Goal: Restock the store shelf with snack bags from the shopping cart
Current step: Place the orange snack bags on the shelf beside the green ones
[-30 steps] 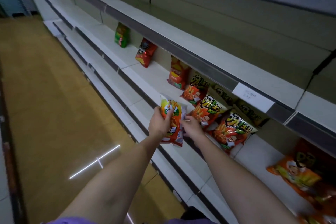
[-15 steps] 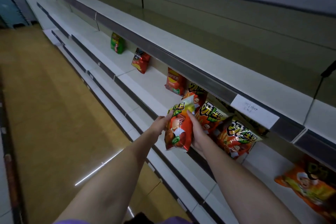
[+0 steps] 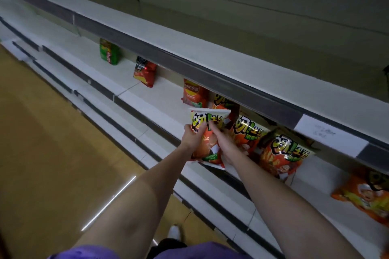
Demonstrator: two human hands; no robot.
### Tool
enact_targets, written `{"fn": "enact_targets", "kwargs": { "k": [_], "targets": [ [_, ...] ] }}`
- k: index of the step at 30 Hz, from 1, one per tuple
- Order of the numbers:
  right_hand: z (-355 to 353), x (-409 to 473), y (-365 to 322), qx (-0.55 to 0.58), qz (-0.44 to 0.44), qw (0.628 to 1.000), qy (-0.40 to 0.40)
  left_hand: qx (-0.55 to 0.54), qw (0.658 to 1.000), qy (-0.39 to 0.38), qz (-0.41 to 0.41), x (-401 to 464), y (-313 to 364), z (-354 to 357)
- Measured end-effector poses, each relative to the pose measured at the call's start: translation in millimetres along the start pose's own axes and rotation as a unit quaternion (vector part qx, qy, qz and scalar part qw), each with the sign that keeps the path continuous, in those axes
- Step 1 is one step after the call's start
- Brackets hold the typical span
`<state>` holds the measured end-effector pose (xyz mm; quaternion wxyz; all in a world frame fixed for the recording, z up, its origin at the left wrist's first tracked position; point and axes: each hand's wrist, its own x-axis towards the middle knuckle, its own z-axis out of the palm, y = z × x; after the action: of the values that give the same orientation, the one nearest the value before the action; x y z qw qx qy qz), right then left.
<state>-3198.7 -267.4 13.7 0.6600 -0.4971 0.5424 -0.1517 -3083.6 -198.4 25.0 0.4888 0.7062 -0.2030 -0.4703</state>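
- Both hands are closed round one snack bag, held upright at the front edge of the shelf: the left hand grips its left side, the right hand its right.
- Placement appears to be the step in hand; next the bag would need easing back beside the standing row of matching bags and releasing.
- Both forearms are stretched forward, wrists converging on the bag.
- No shopping cart is in view.
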Motion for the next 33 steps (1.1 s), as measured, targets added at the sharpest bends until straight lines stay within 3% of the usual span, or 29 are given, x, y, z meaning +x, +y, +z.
{"fn": "enact_targets", "kwargs": {
  "k": [4, 8, 11, 18, 21, 24, 33],
  "targets": [
    [13, -1, -13, -0.107, -0.018, 0.991, 0.083, -0.008, 0.999, -0.039, -0.035, 19, 12, -9],
    [18, 6, -16, -0.074, -0.016, 0.990, 0.119, 0.015, 0.997, -0.081, 0.010, 50, 18, -13],
    [19, 14, -18, -0.051, -0.040, 0.989, 0.134, 0.079, 0.994, -0.071, 0.041, 74, 15, -9],
    [17, 30, -28, -0.087, -0.065, 0.971, 0.215, 0.180, 0.976, -0.056, 0.110, 110, 19, 6],
    [16, 38, -28, -0.181, -0.038, 0.956, 0.229, 0.224, 0.965, -0.078, 0.107, 128, 16, 6],
    [15, 46, -25, -0.259, -0.023, 0.938, 0.230, 0.171, 0.974, -0.119, 0.094, 152, 3, 5],
    [24, 51, -20, -0.294, -0.016, 0.914, 0.280, 0.062, 0.984, -0.141, 0.085, 124, 14, -5]
  ]
}}
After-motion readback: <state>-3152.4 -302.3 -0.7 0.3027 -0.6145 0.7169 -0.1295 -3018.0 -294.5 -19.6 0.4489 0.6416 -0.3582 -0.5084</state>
